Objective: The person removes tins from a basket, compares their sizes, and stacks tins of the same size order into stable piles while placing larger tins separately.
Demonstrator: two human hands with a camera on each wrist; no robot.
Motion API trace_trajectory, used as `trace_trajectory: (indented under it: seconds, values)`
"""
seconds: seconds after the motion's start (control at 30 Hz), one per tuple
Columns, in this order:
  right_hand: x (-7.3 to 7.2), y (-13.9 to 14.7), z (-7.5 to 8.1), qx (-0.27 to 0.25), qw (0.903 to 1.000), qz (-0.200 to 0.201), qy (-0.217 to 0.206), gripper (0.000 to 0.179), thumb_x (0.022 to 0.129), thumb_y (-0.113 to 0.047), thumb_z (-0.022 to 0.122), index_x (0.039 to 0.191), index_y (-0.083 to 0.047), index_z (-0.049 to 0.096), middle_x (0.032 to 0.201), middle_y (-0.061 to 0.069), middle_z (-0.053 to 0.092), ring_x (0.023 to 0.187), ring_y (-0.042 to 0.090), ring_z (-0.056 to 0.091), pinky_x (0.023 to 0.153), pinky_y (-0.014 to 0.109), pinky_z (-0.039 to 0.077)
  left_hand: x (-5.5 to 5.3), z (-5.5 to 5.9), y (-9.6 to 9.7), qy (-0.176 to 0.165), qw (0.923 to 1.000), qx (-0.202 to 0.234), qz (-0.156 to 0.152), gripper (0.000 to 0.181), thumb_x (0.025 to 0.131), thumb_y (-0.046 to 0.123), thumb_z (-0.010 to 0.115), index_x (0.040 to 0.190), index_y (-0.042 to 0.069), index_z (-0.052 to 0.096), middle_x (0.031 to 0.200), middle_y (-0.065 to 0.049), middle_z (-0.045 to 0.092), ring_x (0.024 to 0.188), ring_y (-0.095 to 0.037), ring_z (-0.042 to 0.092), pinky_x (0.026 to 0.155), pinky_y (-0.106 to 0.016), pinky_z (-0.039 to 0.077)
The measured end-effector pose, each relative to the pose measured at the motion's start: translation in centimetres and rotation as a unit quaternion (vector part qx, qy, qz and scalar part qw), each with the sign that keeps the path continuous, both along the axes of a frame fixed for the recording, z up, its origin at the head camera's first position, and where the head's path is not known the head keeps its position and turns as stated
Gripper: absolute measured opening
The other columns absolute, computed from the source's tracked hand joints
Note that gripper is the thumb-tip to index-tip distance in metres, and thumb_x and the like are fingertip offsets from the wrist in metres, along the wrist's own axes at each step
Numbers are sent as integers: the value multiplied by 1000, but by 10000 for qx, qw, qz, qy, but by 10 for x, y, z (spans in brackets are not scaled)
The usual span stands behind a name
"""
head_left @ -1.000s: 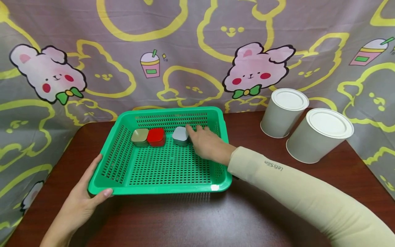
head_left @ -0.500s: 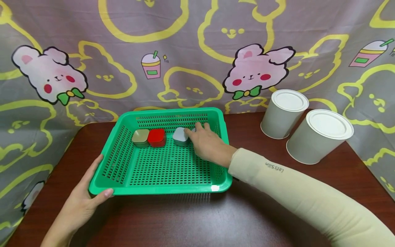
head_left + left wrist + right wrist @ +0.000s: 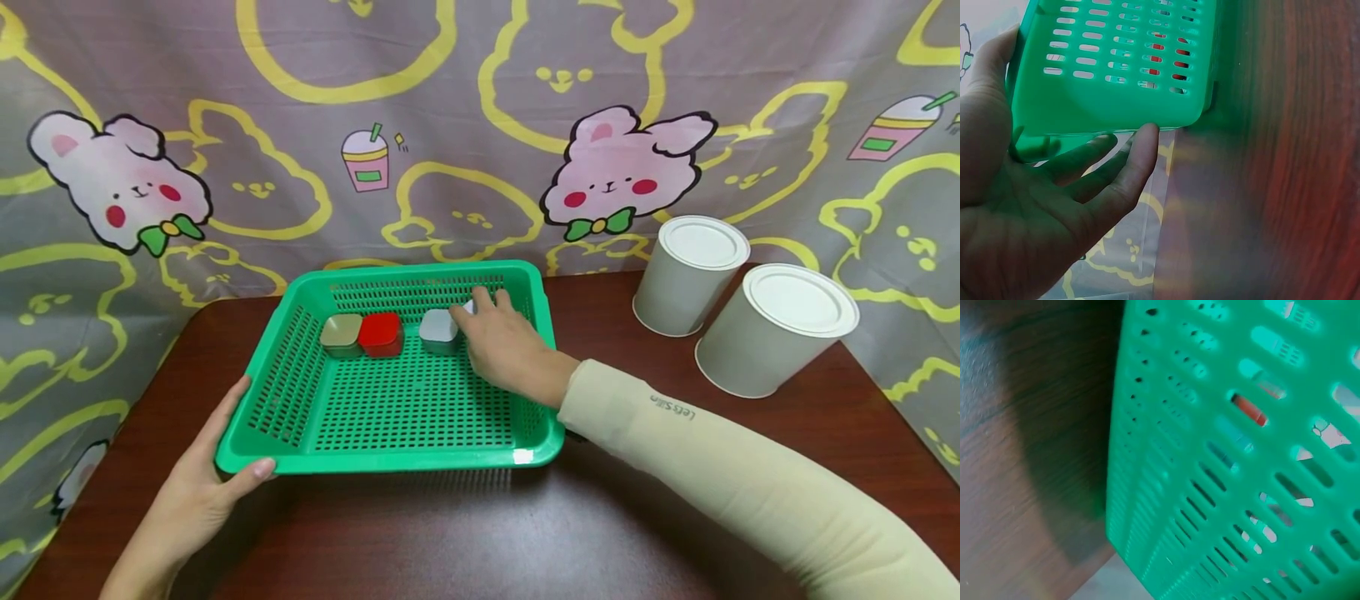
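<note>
Nearest us, the bare dark-red table [image 3: 465, 542], and over on the left the left hand [image 3: 187, 496] has the green basket [image 3: 390, 460] by its near left corner, thumb on the near rim, fingers along the left side. From the right comes a cream sleeve [image 3: 697, 450], and the right hand [image 3: 513, 350] is inside the basket's right half! Thumb and fingers, slightly apart, pinch a pale box [image 3: 470, 307], mostly hidden. Just left of it sits a silver box [image 3: 438, 327]; then, past a gap, a red box [image 3: 381, 332] beside a gold box [image 3: 342, 333]. Far right stand a nearer can [image 3: 750, 354] and a farther can [image 3: 681, 292], both white-lidded; behind everything, cartoon-print cloth [image 3: 450, 125].
</note>
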State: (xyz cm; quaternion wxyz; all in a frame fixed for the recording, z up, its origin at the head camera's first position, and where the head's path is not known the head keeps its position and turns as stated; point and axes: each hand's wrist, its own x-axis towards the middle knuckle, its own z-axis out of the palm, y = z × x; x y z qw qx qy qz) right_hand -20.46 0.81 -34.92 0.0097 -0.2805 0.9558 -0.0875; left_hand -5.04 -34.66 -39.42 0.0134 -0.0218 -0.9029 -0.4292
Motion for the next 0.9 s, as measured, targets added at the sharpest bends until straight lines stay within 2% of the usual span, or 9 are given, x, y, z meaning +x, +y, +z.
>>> trace_trajectory:
  seconds: [0.13,0.3,0.47,0.63,0.9]
  values:
    - [1,5,1,-376,9991,147,124,50,105,-8,53,155,-12,53,156,26,43,131,47,49,95,47,57,0,-1,0,18,10000,29,-57,102,98,5,72,170,33,6,157,-32,37,114,23,46,86,0,40]
    - [2,13,8,-851,9958,282,210,49,102,-11,60,151,-13,58,154,23,47,123,41,51,101,48,51,0,-1,0,13,10000,-15,-49,102,98,7,73,170,35,5,157,-31,37,115,24,45,87,0,37]
    - [3,24,19,-1369,9900,324,70,50,100,-13,65,150,-14,59,155,21,47,132,41,47,107,52,48,-1,0,0,51,10000,43,-69,102,98,4,72,170,33,6,157,-31,38,114,22,46,87,0,39]
    - [5,35,28,-1812,9820,510,143,50,98,-12,63,148,-13,62,155,22,48,142,43,43,110,55,46,-1,0,-1,3,10000,-32,-22,102,98,6,72,170,32,6,157,-31,37,112,23,45,85,0,38]
    - [7,56,37,-2038,9773,464,353,50,94,-10,63,144,-15,66,154,17,50,135,38,46,103,51,47,-2,0,-2,57,9999,-68,-66,101,98,6,72,170,33,6,156,-29,38,113,22,46,86,0,37]
